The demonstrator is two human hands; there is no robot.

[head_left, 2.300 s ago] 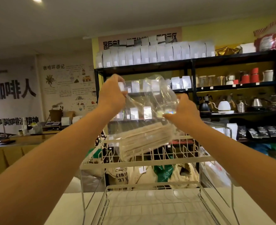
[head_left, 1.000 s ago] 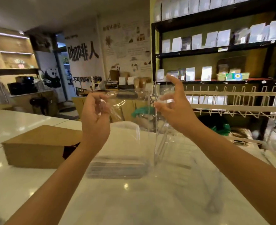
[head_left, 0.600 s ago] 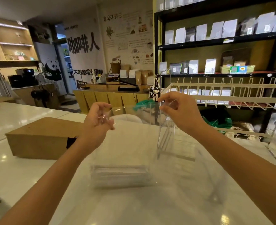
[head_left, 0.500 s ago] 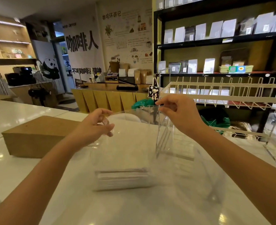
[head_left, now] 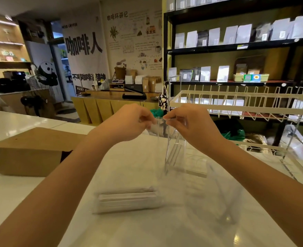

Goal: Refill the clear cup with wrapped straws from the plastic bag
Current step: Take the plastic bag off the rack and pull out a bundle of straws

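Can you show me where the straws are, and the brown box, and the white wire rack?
wrapped straws (head_left: 127,199), head view, middle of the bundle inside the bag.
brown box (head_left: 28,150), head view, its top face.
white wire rack (head_left: 243,109), head view, upper front rail.

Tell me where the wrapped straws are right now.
In the head view, the wrapped straws lie bundled at the bottom of the plastic bag, low centre over the white counter, right of the cardboard box.
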